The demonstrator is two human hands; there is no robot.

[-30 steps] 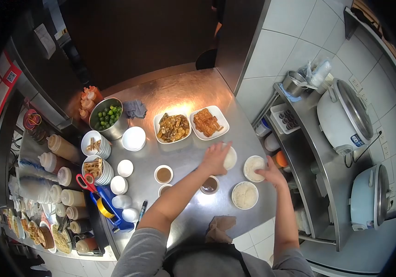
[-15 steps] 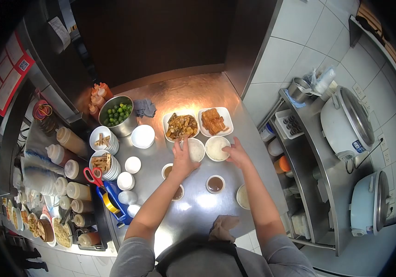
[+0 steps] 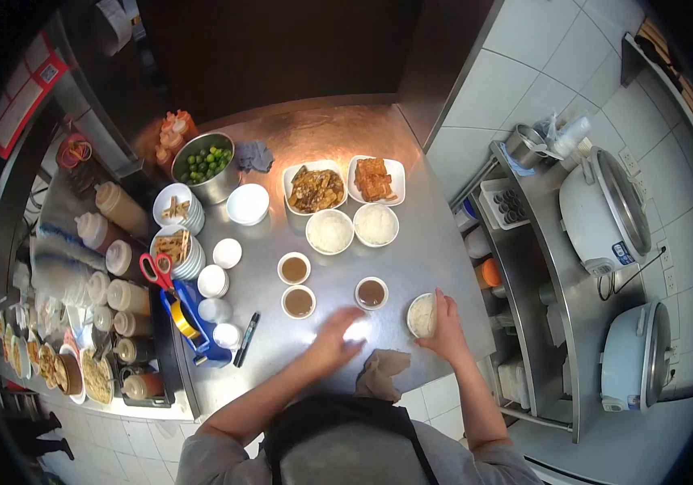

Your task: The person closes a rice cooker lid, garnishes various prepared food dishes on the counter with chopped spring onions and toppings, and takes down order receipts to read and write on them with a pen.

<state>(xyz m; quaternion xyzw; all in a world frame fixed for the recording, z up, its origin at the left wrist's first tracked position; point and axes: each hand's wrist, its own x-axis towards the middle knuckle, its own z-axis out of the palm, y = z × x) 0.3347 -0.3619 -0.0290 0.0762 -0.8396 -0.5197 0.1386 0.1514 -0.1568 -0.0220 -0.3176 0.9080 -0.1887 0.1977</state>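
Observation:
At the counter's right side, my right hand (image 3: 447,331) is closed around the edge of a small bowl of white rice (image 3: 421,316). My left hand (image 3: 335,341), a little blurred, hovers over the near part of the counter with its fingers apart and nothing in them. A cup of brown sauce (image 3: 371,293) stands just beyond it, and two more sauce cups (image 3: 294,269) are to the left. Farther back, two rice bowls (image 3: 329,232) sit side by side, close to a dish of saucy brown food (image 3: 315,188) and a dish of orange-brown pieces (image 3: 374,179).
A brown cloth (image 3: 382,374) lies at the near edge. On the left are a pot of green limes (image 3: 205,165), stacked white bowls (image 3: 248,204), a blue tape dispenser (image 3: 195,330), red scissors (image 3: 158,269) and a black marker (image 3: 246,339). Rice cookers (image 3: 601,214) stand at right.
Both hands have come back from the two rear rice bowls, which now stand by the dishes. My right hand has taken hold of the third rice bowl; the left has moved nearer me.

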